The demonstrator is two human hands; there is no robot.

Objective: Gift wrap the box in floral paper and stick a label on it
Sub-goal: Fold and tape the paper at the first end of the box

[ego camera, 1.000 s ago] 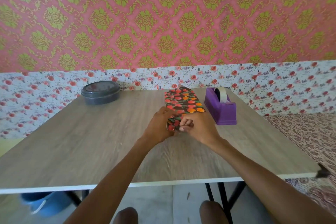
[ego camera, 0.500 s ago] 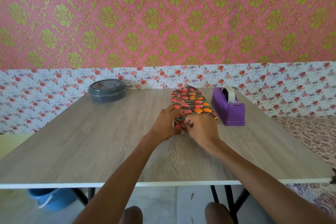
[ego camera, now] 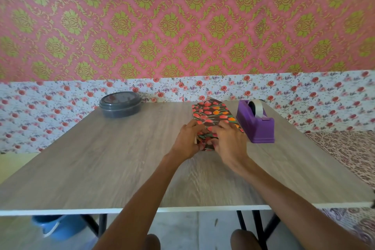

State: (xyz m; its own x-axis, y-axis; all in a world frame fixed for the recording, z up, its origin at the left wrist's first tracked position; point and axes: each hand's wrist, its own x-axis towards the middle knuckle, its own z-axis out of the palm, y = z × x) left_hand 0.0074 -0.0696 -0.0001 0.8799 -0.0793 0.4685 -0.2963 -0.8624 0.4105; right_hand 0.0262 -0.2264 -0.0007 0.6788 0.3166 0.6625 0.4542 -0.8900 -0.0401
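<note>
**Fingers (ego camera: 196, 126) closing the near end of the box (ego camera: 213, 114)**

Fingers of my left hand (ego camera: 187, 140) curl over the box's near left corner and grip it. My right hand (ego camera: 229, 142) is curled too, and its fingertips pinch the floral paper (ego camera: 207, 145) against the near end face. The box lies lengthwise at 12 o'clock from my hands, a little right of the table's middle. Its top and long sides are already covered in the dark tulip print.

I judge I am at the end-flap step, folding the loose paper flat against the near end. The far end looks unfinished, since a corner of paper stands up there. The next move calls for one hand to pin the fold while the other reaches for tape. The purple tape dispenser (ego camera: 255, 123) is just beside the box at 3 o'clock. I see no label anywhere, so that step is well off.

The table (ego camera: 121, 158) is grey wood-grain laminate with a white edge. A round dark lidded container (ego camera: 120, 104) sits at 10 o'clock, by the far edge. Behind is pink and green damask wallpaper (ego camera: 182, 26) over a strip of small roses. A blue bucket (ego camera: 58, 227) is under the table at 7 o'clock.
</note>
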